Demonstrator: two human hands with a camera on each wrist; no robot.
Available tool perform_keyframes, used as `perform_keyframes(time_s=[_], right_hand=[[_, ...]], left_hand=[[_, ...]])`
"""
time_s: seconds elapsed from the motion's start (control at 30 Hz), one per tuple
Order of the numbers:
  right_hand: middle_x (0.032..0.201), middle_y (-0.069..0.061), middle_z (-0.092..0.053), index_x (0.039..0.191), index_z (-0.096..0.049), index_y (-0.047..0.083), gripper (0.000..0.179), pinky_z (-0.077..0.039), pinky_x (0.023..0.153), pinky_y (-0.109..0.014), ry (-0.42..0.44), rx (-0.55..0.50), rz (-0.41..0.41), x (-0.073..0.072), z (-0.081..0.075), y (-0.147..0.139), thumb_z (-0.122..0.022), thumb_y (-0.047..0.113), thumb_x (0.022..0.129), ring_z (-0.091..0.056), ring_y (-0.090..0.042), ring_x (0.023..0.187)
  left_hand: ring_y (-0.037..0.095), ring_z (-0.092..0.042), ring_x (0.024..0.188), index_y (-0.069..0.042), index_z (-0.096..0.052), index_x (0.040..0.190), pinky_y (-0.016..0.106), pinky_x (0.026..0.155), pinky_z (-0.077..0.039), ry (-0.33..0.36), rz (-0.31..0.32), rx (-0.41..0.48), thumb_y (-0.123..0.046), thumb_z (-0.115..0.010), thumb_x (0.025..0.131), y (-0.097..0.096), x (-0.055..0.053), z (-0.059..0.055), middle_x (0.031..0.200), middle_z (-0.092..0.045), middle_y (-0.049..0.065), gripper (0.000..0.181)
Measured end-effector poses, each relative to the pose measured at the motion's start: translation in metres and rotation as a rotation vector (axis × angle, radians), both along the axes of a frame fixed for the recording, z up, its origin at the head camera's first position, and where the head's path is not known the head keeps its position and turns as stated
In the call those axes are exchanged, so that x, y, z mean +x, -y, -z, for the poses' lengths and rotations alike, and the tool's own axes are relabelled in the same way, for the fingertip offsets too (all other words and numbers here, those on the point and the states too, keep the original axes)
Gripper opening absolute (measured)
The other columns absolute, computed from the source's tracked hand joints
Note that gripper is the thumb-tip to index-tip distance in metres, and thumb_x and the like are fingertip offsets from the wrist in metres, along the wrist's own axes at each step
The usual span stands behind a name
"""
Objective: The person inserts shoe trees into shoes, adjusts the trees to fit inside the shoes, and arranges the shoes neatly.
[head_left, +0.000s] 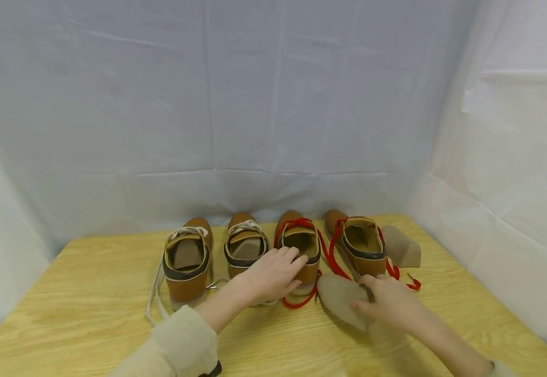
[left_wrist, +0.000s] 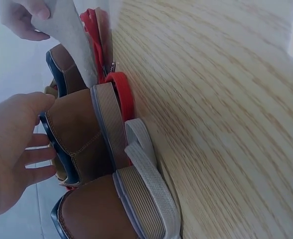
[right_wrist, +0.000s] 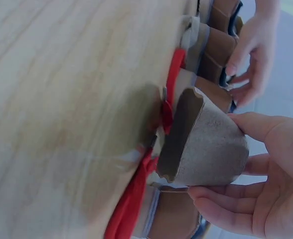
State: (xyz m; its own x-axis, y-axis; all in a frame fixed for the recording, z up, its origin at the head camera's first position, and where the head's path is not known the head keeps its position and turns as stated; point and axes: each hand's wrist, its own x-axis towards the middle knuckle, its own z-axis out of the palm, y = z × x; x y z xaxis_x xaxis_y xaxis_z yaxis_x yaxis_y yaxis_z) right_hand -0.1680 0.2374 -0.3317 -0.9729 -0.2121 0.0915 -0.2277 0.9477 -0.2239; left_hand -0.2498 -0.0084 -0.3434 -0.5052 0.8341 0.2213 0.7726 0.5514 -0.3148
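Note:
My right hand [head_left: 391, 299] holds a grey-brown cardboard shoe insert [head_left: 341, 299] above the table, thumb on one side and fingers on the other. In the right wrist view the insert [right_wrist: 214, 147] shows its hollow underside edge. At the heel of a brown shoe with red laces [head_left: 309, 273], my left hand [head_left: 273, 273] is spread over the collar with loosely bent fingers. The left wrist view puts the thumb by this shoe's heel [left_wrist: 74, 119]; whether it touches is unclear. This shoe's opening looks hollow, partly hidden by the hand.
To the right stands another red-laced shoe [head_left: 371, 264], with a second cardboard insert [head_left: 402, 246] beside it. Two white-laced shoes, one at far left [head_left: 186, 289] and its neighbour [head_left: 234, 270], have inserts inside. Loose laces trail over the wooden table [head_left: 89, 303]. A pale sheet [head_left: 236, 104] hangs behind.

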Motion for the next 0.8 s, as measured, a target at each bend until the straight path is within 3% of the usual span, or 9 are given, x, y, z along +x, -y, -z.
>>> perform_keyframes(time_s=[0.17,0.37,0.43,0.6,0.8], right_hand=[[0.085,-0.005,-0.066,0.104,-0.065,0.004,0.046,-0.046,0.058,-0.038,-0.043,0.019,-0.032,-0.001,-0.011,-0.006,-0.073,0.039,0.075,-0.062,-0.024,0.075],[0.094,-0.012,-0.067,0.109,-0.063,0.000,0.050,-0.050,0.070,-0.045,-0.051,-0.026,-0.030,0.000,-0.026,-0.014,-0.072,0.038,0.078,-0.063,-0.032,0.084],[0.092,-0.011,-0.067,0.109,-0.064,0.000,0.050,-0.050,0.067,-0.044,-0.067,-0.028,-0.026,0.000,-0.030,-0.016,-0.071,0.038,0.079,-0.063,-0.030,0.081],[0.067,0.000,-0.057,0.103,-0.060,-0.002,0.049,-0.042,0.051,-0.032,-0.042,-0.053,0.021,-0.001,-0.039,-0.017,-0.071,0.038,0.079,-0.052,-0.015,0.058],[0.071,0.000,-0.053,0.098,-0.058,-0.003,0.050,-0.040,0.054,-0.031,-0.088,-0.051,0.043,-0.003,-0.049,-0.019,-0.072,0.040,0.077,-0.047,-0.017,0.064]], left_hand=[[0.020,-0.053,0.101,-0.011,-0.048,0.131,0.032,0.081,-0.047,-0.009,0.004,-0.002,-0.039,-0.055,0.091,0.000,0.000,-0.001,0.118,-0.050,0.006,0.049],[0.019,-0.053,0.103,-0.011,-0.047,0.132,0.031,0.082,-0.046,-0.027,0.002,-0.019,-0.041,-0.054,0.092,-0.001,-0.001,0.000,0.119,-0.049,0.006,0.051],[0.020,-0.052,0.104,-0.011,-0.046,0.132,0.031,0.083,-0.046,-0.027,0.000,-0.022,-0.041,-0.054,0.092,-0.001,-0.001,0.000,0.120,-0.049,0.006,0.051],[0.020,-0.052,0.103,-0.011,-0.047,0.132,0.031,0.082,-0.046,-0.022,-0.005,-0.018,-0.042,-0.054,0.091,-0.001,0.000,0.000,0.120,-0.049,0.006,0.052],[0.019,-0.053,0.104,-0.010,-0.048,0.132,0.031,0.085,-0.045,-0.032,0.002,-0.031,-0.041,-0.054,0.092,-0.001,0.000,0.000,0.120,-0.050,0.006,0.051]])
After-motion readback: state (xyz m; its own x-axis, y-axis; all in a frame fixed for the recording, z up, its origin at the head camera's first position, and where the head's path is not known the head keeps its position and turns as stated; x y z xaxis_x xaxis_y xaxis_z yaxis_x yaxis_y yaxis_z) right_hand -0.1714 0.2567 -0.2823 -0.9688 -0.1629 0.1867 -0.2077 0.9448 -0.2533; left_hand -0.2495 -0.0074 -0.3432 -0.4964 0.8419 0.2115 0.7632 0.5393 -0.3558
